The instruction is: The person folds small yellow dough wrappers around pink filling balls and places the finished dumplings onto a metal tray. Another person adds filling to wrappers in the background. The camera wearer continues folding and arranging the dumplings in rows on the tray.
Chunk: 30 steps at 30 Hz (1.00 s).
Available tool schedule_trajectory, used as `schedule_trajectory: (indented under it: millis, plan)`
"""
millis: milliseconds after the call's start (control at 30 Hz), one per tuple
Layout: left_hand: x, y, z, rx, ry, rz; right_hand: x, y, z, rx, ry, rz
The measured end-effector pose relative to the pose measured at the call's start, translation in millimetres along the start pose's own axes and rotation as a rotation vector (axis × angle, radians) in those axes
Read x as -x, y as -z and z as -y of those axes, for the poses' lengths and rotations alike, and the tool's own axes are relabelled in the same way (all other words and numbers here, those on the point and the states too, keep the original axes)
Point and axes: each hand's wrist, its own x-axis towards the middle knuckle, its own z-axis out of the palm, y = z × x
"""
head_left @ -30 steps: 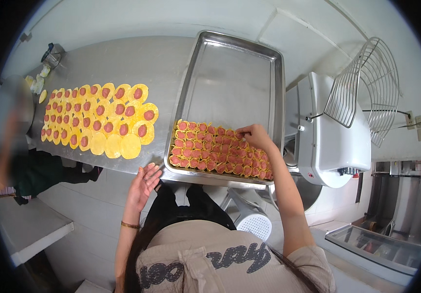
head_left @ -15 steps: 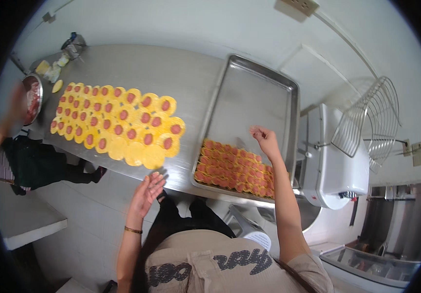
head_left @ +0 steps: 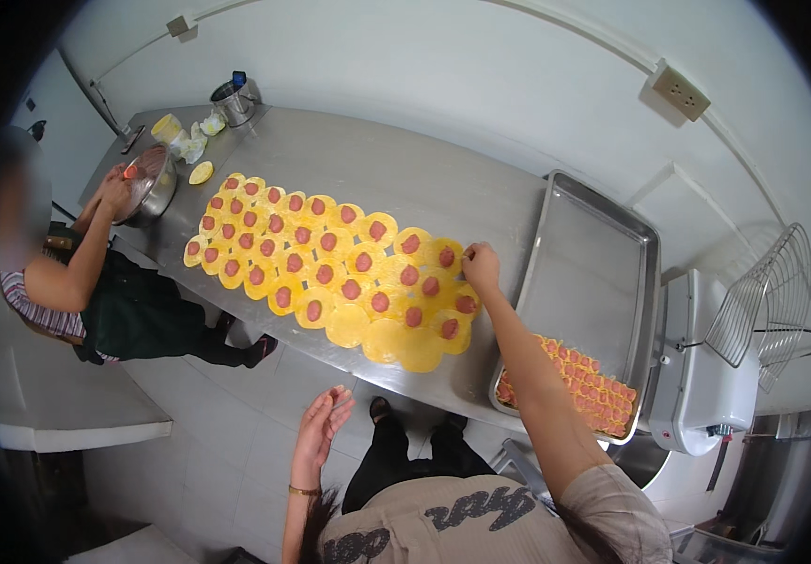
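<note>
Leaving the metal tray (head_left: 586,258), the right hand (head_left: 483,266) now reaches the corner meat-topped wrapper (head_left: 446,255) on the desk (head_left: 358,155), shifting work there, fingertips bunched, pinch unclear; the left hand (head_left: 322,423) hangs loosely spread.

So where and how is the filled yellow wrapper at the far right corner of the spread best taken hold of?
Probably a light pinch on the right-hand rim of that filled yellow wrapper, coming from the right, where the right hand is. That rim faces the steel table; the left side meets a neighbouring wrapper, and pink filling sits mid-disc.
</note>
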Motion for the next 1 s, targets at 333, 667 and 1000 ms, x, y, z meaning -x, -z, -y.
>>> schedule_trajectory:
  millis: [333,667,1000]
  plan:
    - [-49.5,0.1,-27.0,-0.148,0.044,0.256,-0.4,-17.7,0.2,-0.341,-0.338,-0.106]
    - [-106.1,-95.0,-27.6,-0.333,0.069,0.468,68.2,16.8,4.6,-1.418,-0.499,-0.023]
    - [-113.6,-107.6,32.5,-0.758,-0.118,0.513,256.0,37.8,43.7,-1.070,-0.453,-0.213]
